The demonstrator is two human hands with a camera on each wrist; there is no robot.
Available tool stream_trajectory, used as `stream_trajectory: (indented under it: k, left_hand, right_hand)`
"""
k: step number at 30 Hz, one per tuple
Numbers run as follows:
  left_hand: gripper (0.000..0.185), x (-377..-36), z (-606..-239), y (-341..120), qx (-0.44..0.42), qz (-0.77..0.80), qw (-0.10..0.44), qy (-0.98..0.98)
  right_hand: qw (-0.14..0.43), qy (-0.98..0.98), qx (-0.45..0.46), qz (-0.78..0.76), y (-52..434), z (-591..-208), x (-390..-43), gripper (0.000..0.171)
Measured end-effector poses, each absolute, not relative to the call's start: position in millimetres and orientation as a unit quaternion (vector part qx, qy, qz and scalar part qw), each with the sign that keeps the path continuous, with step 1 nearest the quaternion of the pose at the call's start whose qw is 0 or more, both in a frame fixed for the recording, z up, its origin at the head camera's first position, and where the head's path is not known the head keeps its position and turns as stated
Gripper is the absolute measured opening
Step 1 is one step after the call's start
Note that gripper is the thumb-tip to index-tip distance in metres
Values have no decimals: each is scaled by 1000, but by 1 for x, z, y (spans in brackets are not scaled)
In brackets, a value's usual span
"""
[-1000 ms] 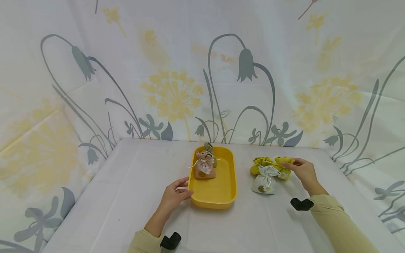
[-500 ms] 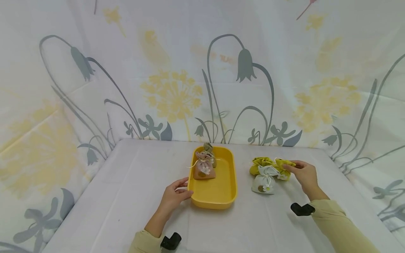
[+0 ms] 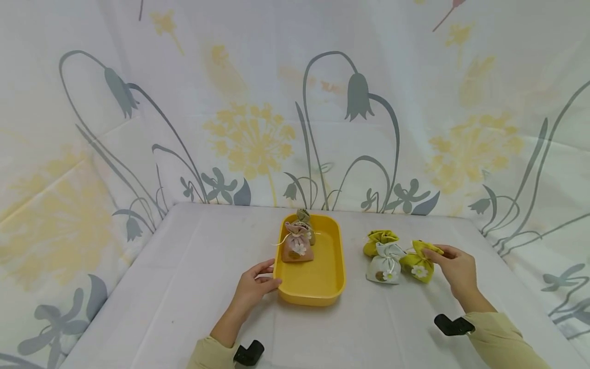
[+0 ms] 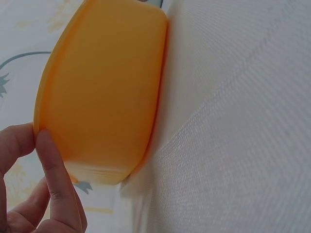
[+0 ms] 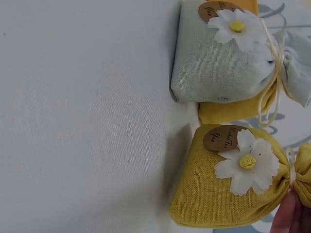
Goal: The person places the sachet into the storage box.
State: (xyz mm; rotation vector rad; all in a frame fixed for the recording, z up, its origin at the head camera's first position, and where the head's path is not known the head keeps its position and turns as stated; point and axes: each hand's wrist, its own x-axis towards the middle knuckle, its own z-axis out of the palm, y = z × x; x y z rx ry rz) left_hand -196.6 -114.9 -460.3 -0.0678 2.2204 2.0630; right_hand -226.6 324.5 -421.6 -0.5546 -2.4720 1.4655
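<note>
One hand, the left hand (image 3: 256,283), pinches the left rim of a yellow plastic tray (image 3: 315,279) toward its near end; in the tray's far-left part a pink drawstring pouch (image 3: 291,252) sits in front of an olive drawstring pouch (image 3: 304,217), the two overlapping in view; to the right, well apart from the tray, a mustard drawstring pouch (image 3: 378,237) sits on the white tabletop (image 3: 203,251), partly behind a pale grey drawstring pouch (image 3: 379,264); furthest right, the right hand (image 3: 456,271) pinches the gathered neck of a second mustard pouch (image 3: 410,265), just beside the grey one; its white flower (image 5: 248,162) and brown label (image 5: 221,138) show in the right wrist view; whether its base is clear of the cloth I cannot tell.

Held only by its neck, this pouch could swing and knock over its grey neighbour if carried low; a loose pinch could let the soft fabric slip; an uneven pull by the left hand, acting on one edge, could tilt or drag the tray and topple the pouches inside.
</note>
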Motion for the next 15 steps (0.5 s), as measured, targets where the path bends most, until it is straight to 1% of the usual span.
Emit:
stream_trajectory:
  k: [2, 6, 9, 11, 12, 15]
  left_hand:
    - [54, -197, -460, -115, -21, 681, 55, 730]
    - [54, -197, -460, -115, -21, 680, 54, 731]
    - [54, -198, -460, -115, -24, 678, 53, 733]
    - [53, -198, -461, -115, -25, 678, 53, 733]
    - [53, -198, -461, -115, -25, 677, 54, 733]
    - [53, -199, -462, -115, -25, 676, 55, 734]
  right_hand:
    - [123, -834, -197, 500, 328, -424, -224, 56]
    - [142, -829, -208, 499, 334, -426, -220, 53]
    - [141, -831, -211, 495, 337, -424, -216, 54]
    - [139, -830, -213, 496, 336, -420, -211, 50]
    - [136, -833, -209, 495, 335, -417, -208, 51]
    - [132, -830, -202, 502, 331, -409, -199, 39]
